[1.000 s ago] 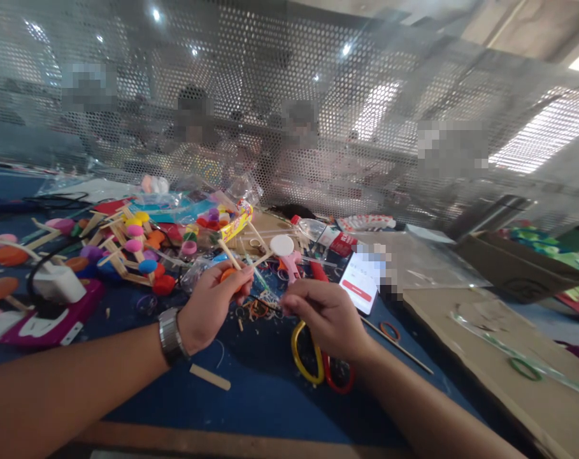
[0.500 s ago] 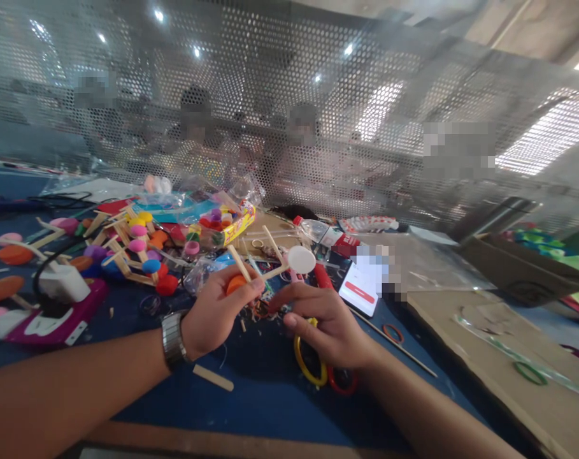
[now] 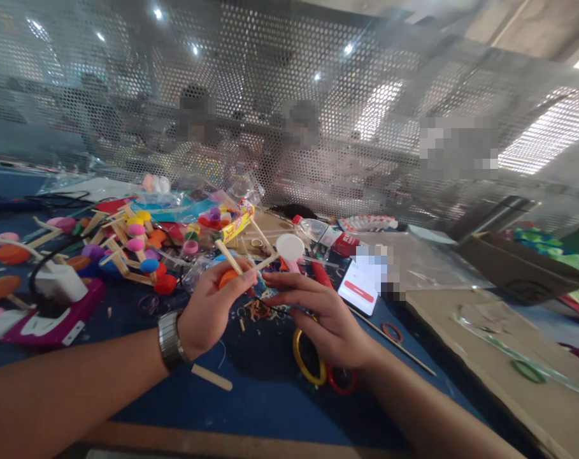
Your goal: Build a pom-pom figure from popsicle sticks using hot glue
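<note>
Clock taken from the held piece. Magenta power strip [image 3: 92, 303] between 8 and 9. Pile of stick-and-cap pieces [image 3: 135, 245] at 9; these look put together already. Loose flat stick [image 3: 211, 377] near 7, unused so far as seen. Left hand [image 3: 210, 309] at 8, thumb and fingers closed on the stick-and-cap piece [image 3: 230, 258], raised over the table, mid-view. Its sticks meet at angles; orange cap [image 3: 228, 279] at the grip, white cap [image 3: 290, 247] at 2 to 3. Judged mostly built; the thin dark strand [image 3: 272, 306] between the hands seems the unsettled part. Right hand [image 3: 322, 312] at 4, fingers loosely parted, thumb a little apart; can't tell if they hold the strand. Scissors [image 3: 323, 371] partly under it at 5, phone [image 3: 359, 287] past 3, rod [image 3: 399, 344] at 4: tight on that side. Cardboard [image 3: 461, 357] beyond the rod. Most open room is at 6, blue tabletop [image 3: 265, 405] down to the near edge [image 3: 198, 438].
</note>
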{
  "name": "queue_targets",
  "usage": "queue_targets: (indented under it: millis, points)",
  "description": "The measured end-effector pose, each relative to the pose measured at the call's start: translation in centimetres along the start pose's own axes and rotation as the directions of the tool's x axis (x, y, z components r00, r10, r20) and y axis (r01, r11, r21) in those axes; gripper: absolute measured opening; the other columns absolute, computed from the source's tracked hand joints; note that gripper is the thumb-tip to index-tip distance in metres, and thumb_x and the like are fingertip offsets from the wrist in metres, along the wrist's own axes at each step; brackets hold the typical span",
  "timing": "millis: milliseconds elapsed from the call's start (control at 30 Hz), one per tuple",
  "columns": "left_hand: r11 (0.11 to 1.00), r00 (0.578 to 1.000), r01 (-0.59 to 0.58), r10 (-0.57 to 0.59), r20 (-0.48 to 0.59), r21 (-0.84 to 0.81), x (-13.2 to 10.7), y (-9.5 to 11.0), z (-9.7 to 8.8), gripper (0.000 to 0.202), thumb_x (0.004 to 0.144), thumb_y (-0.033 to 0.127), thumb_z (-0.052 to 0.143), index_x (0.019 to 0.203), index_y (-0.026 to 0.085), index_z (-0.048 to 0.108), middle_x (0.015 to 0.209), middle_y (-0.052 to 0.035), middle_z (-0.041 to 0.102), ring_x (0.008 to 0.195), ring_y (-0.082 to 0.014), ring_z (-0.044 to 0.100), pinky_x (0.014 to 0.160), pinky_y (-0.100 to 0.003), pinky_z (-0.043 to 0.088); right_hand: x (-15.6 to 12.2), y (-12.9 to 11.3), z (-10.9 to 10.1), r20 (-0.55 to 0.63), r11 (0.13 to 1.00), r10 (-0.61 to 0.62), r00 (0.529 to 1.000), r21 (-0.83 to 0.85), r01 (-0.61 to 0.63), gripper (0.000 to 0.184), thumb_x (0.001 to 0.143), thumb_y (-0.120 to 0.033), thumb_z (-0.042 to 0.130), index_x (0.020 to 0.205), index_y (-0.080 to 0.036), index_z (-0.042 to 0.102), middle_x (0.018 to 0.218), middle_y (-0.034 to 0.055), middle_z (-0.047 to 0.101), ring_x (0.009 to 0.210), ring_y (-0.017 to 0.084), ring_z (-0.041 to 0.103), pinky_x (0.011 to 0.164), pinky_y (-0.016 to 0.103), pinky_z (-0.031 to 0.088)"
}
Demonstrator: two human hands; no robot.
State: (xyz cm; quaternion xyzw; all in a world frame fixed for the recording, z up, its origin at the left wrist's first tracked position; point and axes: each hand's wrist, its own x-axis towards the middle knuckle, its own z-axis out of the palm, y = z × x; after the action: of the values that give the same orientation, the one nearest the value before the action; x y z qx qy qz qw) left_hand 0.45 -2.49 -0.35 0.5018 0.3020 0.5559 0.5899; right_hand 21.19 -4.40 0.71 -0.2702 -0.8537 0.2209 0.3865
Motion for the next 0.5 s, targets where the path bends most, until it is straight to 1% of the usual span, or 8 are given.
queue_targets:
  millis: [133,233,300,400,433,500]
  points:
    - [1.000,0.998,0.009,-0.011,-0.069,-0.027,0.20,0.07,0.14,0.018,0.078,0.036,0.076,0.073,0.020,0.071,0.083,-0.0011,0.065,0.078,-0.0149,0.058,0.074,-0.027,0.048,0.00,-0.14,0.04,0.016,1.000,-0.008,1.000,-0.006,0.008,0.044,0.082,-0.001,0.048,0.111,-0.021,0.075,0.136,0.0134,0.066,0.120,0.025,0.067,0.100,0.044,0.057]
    - [1.000,0.996,0.013,-0.015,-0.086,-0.028,0.22,0.17,0.14,0.018,0.076,0.037,0.077,0.072,0.020,0.071,0.084,-0.0018,0.068,0.080,-0.0160,0.060,0.077,-0.028,0.049,0.03,-0.29,0.02,0.024,1.000,-0.008,1.000,-0.006,0.008,0.042,0.080,-0.002,0.049,0.107,-0.021,0.075,0.135,0.0140,0.065,0.117,0.025,0.068,0.097,0.043,0.058]
    - [1.000,0.998,0.022,-0.023,-0.051,-0.018,0.16,0.24,0.18,0.018,0.077,0.036,0.077,0.071,0.020,0.071,0.088,-0.0032,0.071,0.085,-0.0175,0.062,0.083,-0.029,0.049,0.04,-0.40,0.01,0.031,1.000,0.002,1.000,0.012,-0.003,0.037,0.079,-0.003,0.050,0.099,-0.021,0.076,0.136,0.0131,0.064,0.114,0.025,0.069,0.094,0.043,0.059]
    - [0.998,0.998,0.056,-0.055,0.037,-0.014,0.02,0.34,0.26,0.017,0.076,0.036,0.077,0.072,0.020,0.073,0.097,-0.0062,0.075,0.096,-0.0214,0.065,0.090,-0.032,0.049,0.02,-0.58,0.08,0.056,0.997,0.003,0.998,0.076,-0.007,0.028,0.080,-0.007,0.053,0.088,-0.021,0.075,0.138,0.0123,0.061,0.104,0.024,0.071,0.089,0.042,0.060]
    - [0.997,0.995,0.070,-0.070,0.065,-0.011,-0.02,0.35,0.26,0.017,0.076,0.037,0.078,0.074,0.020,0.073,0.098,-0.0067,0.075,0.097,-0.0224,0.065,0.091,-0.033,0.049,0.00,-0.63,0.12,0.067,0.995,0.002,0.998,0.101,-0.008,0.026,0.081,-0.008,0.053,0.087,-0.021,0.075,0.139,0.0122,0.061,0.099,0.023,0.072,0.087,0.041,0.060]
    - [0.995,0.991,0.095,-0.095,0.095,0.004,-0.06,0.30,0.21,0.017,0.076,0.038,0.078,0.077,0.021,0.074,0.093,-0.0059,0.075,0.093,-0.0224,0.066,0.091,-0.034,0.050,-0.03,-0.71,0.20,0.083,0.990,0.006,0.997,0.141,-0.017,0.024,0.081,-0.010,0.054,0.087,-0.021,0.075,0.139,0.0119,0.060,0.091,0.021,0.072,0.084,0.040,0.060]
